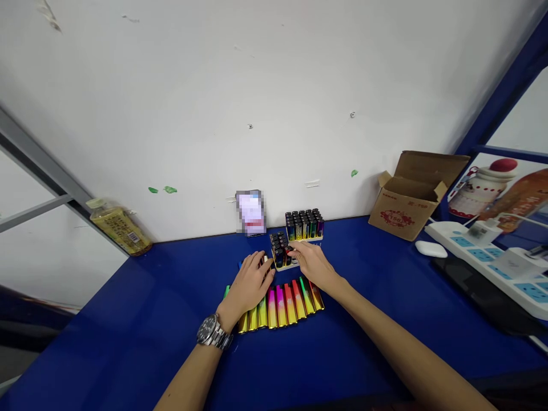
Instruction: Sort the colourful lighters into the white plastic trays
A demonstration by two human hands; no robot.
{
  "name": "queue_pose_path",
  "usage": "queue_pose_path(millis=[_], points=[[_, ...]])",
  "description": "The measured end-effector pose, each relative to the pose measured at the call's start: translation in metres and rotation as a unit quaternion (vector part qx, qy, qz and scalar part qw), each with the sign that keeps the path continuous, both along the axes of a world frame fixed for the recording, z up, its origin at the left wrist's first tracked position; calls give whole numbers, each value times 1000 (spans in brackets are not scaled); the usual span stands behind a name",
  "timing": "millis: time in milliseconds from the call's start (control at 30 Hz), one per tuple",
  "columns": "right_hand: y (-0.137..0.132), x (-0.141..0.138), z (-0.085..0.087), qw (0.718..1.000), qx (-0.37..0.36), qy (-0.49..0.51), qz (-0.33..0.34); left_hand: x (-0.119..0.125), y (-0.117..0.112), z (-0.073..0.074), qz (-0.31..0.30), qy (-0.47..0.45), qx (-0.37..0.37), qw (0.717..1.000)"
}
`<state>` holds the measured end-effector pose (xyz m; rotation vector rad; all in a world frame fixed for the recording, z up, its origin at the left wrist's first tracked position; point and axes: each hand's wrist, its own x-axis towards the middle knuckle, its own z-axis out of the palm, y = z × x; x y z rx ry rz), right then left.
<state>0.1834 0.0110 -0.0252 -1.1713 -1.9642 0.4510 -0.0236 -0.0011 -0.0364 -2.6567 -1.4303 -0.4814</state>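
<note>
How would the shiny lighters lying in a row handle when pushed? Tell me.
The lighters look glossy, so probably slippery. Lying flat side by side on the table, they likely slide rather than roll. Small, so probably light.

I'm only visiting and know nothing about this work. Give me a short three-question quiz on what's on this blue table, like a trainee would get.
1. True or false: the left hand, with a wristwatch on its wrist, lies over one end of the row of flat-lying lighters.
2. How many trays of upright lighters stand on the blue table?
3. The right hand has its fingertips at: A the wristwatch; B the nearer tray; C the bare table.
Key: 1 true; 2 two, with the farther tray behind the nearer one; 3 B.
</note>
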Motion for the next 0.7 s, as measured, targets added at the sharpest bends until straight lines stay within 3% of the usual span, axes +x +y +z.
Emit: queue_pose_path(millis=[167,300,400,533,700], points=[[-9,6,24,990,-57,-127,-16,0,0,0,0,-6,1,1000],[-26,21,40,948,-159,-258,-98,0,0,1,0,-1,-2,1000],[-40,30,38,923,-196,-307,-126,-1,0,1,0,-3,-3,1000],[-50,34,28,935,-216,-263,-99,-1,0,-1,-2,-6,0,1000],[-47,31,25,923,-219,-270,-164,-1,1,-1,1,-9,-6,1000]])
